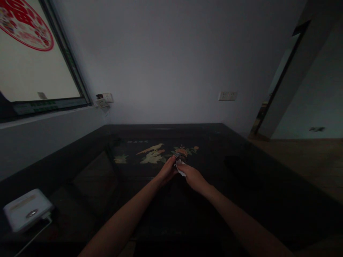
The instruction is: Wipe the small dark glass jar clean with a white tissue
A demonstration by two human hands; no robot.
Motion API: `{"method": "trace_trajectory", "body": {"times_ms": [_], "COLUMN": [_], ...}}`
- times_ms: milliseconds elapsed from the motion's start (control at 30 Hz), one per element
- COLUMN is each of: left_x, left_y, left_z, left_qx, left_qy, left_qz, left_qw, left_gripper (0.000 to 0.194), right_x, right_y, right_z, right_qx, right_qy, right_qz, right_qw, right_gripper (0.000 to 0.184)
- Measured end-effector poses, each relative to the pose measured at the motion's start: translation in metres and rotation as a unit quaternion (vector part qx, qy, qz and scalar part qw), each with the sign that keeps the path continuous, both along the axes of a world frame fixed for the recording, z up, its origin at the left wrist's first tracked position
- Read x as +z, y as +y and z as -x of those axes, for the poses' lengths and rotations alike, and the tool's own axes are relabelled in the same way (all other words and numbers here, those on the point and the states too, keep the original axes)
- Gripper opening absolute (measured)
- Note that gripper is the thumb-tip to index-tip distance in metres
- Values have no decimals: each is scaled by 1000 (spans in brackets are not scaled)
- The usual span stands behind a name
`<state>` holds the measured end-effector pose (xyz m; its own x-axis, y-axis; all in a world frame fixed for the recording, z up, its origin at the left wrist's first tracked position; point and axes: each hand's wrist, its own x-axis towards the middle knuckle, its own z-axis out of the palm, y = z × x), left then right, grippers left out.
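Note:
Both my arms reach forward over a dark table (160, 217) with a painted bird and flower design. My left hand (167, 170) is closed around a small dark round object (180, 156), held just above the tabletop. My right hand (193, 177) pinches a white cloth or tissue (180, 169) pressed against that object. The two hands touch each other at the object. The room is dim, so I cannot make out what the object is.
A white box-shaped device (26, 210) with a cable sits at the table's near left corner. A window (34, 67) with a red round paper decoration is at left. Wall sockets (227, 95) are on the far wall. A doorway (278, 85) opens at right.

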<state>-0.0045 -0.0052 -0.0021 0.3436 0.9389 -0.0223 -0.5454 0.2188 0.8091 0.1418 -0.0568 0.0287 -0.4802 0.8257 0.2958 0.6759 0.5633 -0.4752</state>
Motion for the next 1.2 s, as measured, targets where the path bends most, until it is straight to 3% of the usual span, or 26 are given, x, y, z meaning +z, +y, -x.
{"method": "trace_trajectory", "body": {"times_ms": [133, 333, 533, 667, 767, 867, 1000, 1100, 1200], "left_x": [4, 9, 11, 10, 8, 6, 6, 7, 8], "left_y": [-2, -6, -6, -4, -3, -1, -1, -3, -4], "left_z": [0, -1, -2, -2, -1, -1, -2, -2, -2], "left_qx": [-6, -5, 9, 15, 17, 15, 2, -2, -2], "left_qy": [-2, 1, 8, 14, 13, 10, 7, 7, 10], "left_qz": [0, 6, 20, 25, 21, 15, 8, 6, 3], "left_qw": [1000, 1000, 1000, 999, 1000, 1000, 1000, 1000, 1000], "left_gripper": [38, 41, 33, 31, 32, 32, 34, 36, 36], "right_x": [5, 0, -7, -6, -7, -9, -8, -2, 3], "right_y": [1, 1, 7, 13, 15, 14, 10, 7, 3], "right_z": [-5, -4, -5, -4, -1, -2, -8, -9, -5], "right_qx": [-30, -39, -1, 68, 82, 88, 20, -24, -42], "right_qy": [-146, -159, 20, 170, 198, 162, 4, -109, -153], "right_qz": [-53, -75, 4, 110, 124, 89, -17, -71, -95], "right_qw": [987, 984, 1000, 977, 969, 979, 1000, 991, 983], "right_gripper": [59, 53, 60, 54, 50, 51, 56, 54, 49]}}
